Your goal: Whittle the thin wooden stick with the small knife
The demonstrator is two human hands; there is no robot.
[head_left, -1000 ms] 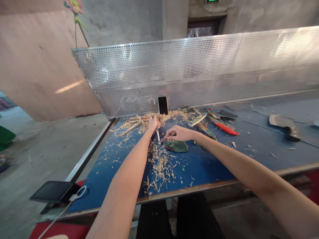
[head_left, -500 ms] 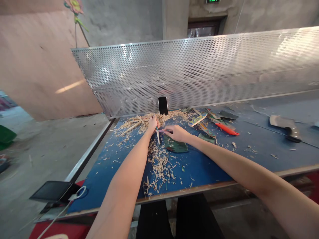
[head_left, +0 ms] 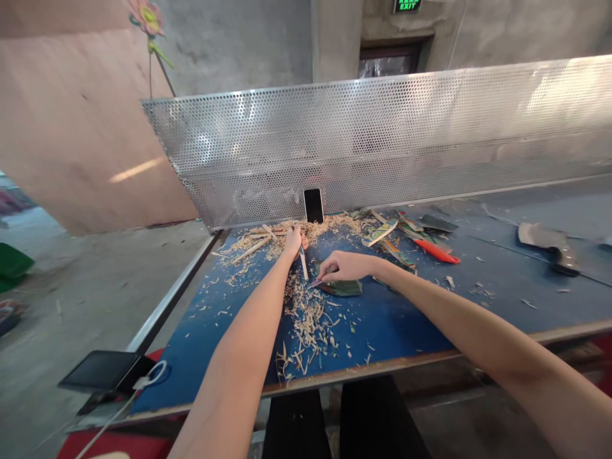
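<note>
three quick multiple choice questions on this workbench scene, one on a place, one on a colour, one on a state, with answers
1. Where does the phone stand?
A. against the metal screen
B. flat by the near edge
C. on the floor

2. What colour is the table top?
A. white
B. blue
C. yellow

3. What is the left hand doing?
A. lying open
B. gripping a wooden stick
C. holding the phone

Answers: 1 A, it leans upright on the metal screen; 2 B, blue shows under the shavings; 3 B, its fingers close round the wooden stick.
</note>
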